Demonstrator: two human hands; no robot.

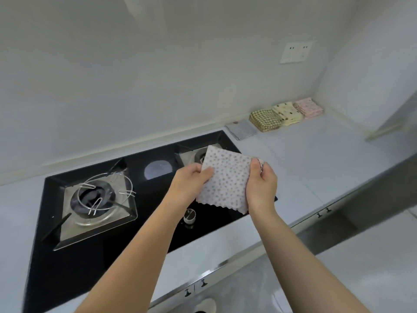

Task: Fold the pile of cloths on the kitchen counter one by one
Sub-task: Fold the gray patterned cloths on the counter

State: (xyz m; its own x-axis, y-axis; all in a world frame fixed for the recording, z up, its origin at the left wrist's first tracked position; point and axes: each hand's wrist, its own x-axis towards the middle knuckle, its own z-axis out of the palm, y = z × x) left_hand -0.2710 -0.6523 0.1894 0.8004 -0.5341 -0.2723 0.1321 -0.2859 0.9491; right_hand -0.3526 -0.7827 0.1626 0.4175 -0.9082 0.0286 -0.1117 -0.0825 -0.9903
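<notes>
Head view: scallop-edged dotted cloth

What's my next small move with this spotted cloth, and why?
Probably bring the left hand across to the right hand, folding the spotted cloth in half: it hangs spread between them over the hob, each pinching an opposite edge.

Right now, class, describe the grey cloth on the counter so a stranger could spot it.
Find the black stove; beyond its far right corner cloths line the wall. The grey cloth lies nearest the stove, plain and thin, unlike the thicker green-checked stack, cream stack and pink stack.
</notes>
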